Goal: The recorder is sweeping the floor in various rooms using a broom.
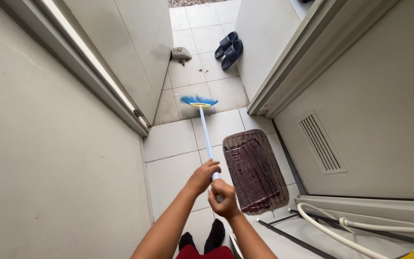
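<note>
Blue bristles fan out at the far end of a long broom with a pale blue-and-white handle and a yellow head (200, 101), which rests on the tiled floor just past the doorway threshold, where the tiles look dusty. Both of the person's hands are stacked on the near end of the handle, which gives reach: the left hand (204, 175) is wrapped around the handle higher up the shaft, and the right hand (224, 198) is closed around it just below, nearer the body. With 2 hands set close together at the end, the handle slants down and away, so the bristles meet the floor well ahead of the person's feet in black socks (202, 238).

Just to the right of the handle lies a dark maroon rectangular woven mat (255, 170), flat on the white floor tiles (171, 139) and turned at a slight angle; the handle passes beside it without touching it, as far as can be seen. A white door (130, 48) stands open to the left of the threshold. Beyond the bristles, a small grey stone (181, 52) sits at the foot of the door, perhaps propping it open, and a pair of dark blue slide sandals (229, 50) sits side by side against the far wall. At lower right, a white hose (331, 230) curves over the floor below a grey panel with a slatted vent (321, 143).
</note>
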